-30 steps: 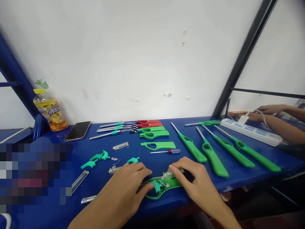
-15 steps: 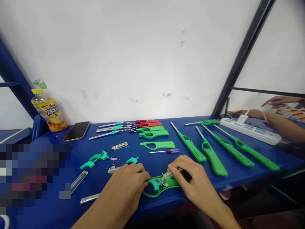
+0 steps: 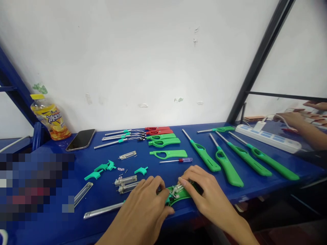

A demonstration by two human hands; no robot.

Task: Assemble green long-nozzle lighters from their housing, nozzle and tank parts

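An opened green lighter shell [image 3: 180, 195] lies near the front edge of the blue table [image 3: 255, 190], with a clear gas tube and thin wires showing inside it. My left hand [image 3: 145, 207] covers its left half, fingers curled down onto it. My right hand [image 3: 204, 190] presses on its right half, fingertips pinching the clear tube. A long metal nozzle [image 3: 102, 211] sticks out to the left from under my left hand.
Left of my hands lie two clear gas tubes [image 3: 126, 183], teal triggers [image 3: 100, 170], a metal strip [image 3: 82, 194]. Behind lie green handle halves [image 3: 170, 154], a small screwdriver [image 3: 178, 160], several finished green lighters [image 3: 227, 166], a phone [image 3: 81, 139], a bottle [image 3: 49, 117]. Another person's arm [image 3: 304, 127] reaches behind a power strip [image 3: 268, 137].
My left hand has slid right and forward over the shell, hiding its teal trigger and loop. Two clear tubes and the metal nozzle are now uncovered. The other person's hands shifted right.
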